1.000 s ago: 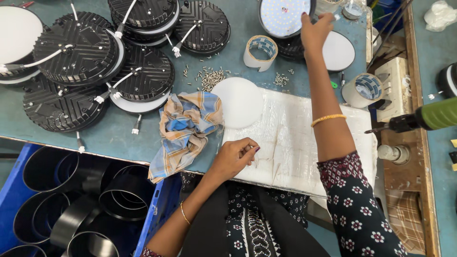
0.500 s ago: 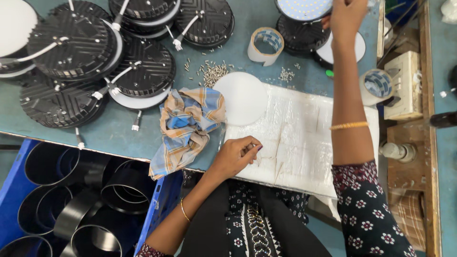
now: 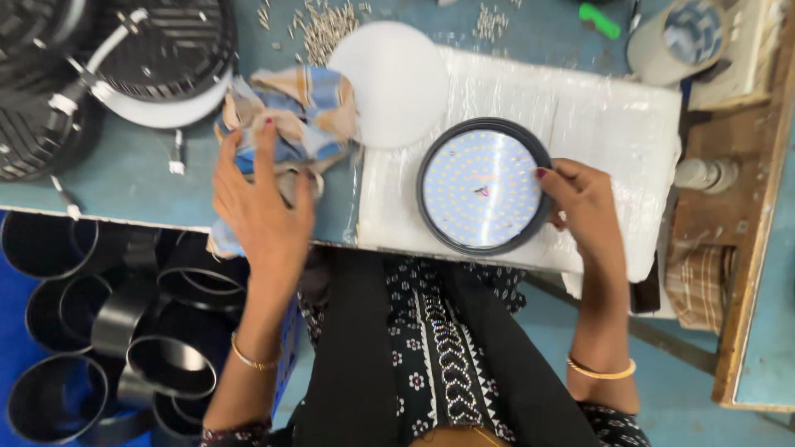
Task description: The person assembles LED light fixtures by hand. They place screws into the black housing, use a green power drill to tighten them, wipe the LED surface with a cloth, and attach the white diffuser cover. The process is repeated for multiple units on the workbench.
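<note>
Right hand [image 3: 580, 203] grip closed on round lamp [image 3: 483, 188] rim, left hand [image 3: 261, 203] open — flat on checked cloth [image 3: 290, 108] at table edge [image 3: 124, 215]

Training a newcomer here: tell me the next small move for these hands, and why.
Probably close the left hand on the checked cloth and bring it to the round LED panel: the right hand steadies its rim on the white foam pad, and the fingers already lie on the cloth.

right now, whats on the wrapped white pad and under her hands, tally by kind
round LED light panel in black rim, held by the right hand: 1
white round diffuser disc: 1
checked cloth, under the left hand: 1
plastic-wrapped white pad: 1
total: 4
</note>
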Demonstrator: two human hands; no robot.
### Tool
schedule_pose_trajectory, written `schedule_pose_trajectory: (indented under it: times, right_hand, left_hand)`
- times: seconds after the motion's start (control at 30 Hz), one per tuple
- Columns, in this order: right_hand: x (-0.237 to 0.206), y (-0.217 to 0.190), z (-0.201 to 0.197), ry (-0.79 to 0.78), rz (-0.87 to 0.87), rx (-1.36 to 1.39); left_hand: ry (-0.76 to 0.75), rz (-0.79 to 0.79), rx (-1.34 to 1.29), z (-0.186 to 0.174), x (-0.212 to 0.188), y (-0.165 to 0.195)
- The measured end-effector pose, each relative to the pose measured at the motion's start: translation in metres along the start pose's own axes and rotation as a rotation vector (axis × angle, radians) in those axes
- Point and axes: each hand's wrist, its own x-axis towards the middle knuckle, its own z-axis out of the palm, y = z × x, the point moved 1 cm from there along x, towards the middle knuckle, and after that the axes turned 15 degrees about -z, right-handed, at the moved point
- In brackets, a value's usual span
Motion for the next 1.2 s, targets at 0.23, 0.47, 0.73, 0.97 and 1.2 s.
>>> schedule_pose_trajectory:
  times: [0.23, 0.47, 0.73, 0.97, 1.2]
  right_hand:
    - [-0.025, 0.012, -0.015, 0.042, -0.176, -0.185]
    - [-0.05, -0.063, 0.019, -0.193, -0.702, -0.216]
    - [-0.038, -0.048, 0.028, -0.053, -0.794, -0.289]
    - [-0.016, -0.022, 0.029, -0.122, -0.802, -0.702]
    - [-0.014, -0.015, 0.06, 0.099, -0.819, -0.634]
  left_hand:
    - [0.024, -0.136, -0.315, -0.012, 0.004, -0.029]
    - [-0.22, 0.035, -0.747, -0.024, -0.016, 0.07]
    - [-0.751, 0.324, -0.769, 0.037, -0.052, 0.129]
    - [-0.585, 0.042, -0.394, 0.07, -0.041, 0.101]
    - [-0.492, 0.002, -0.484, 0.095, -0.052, 0.094]
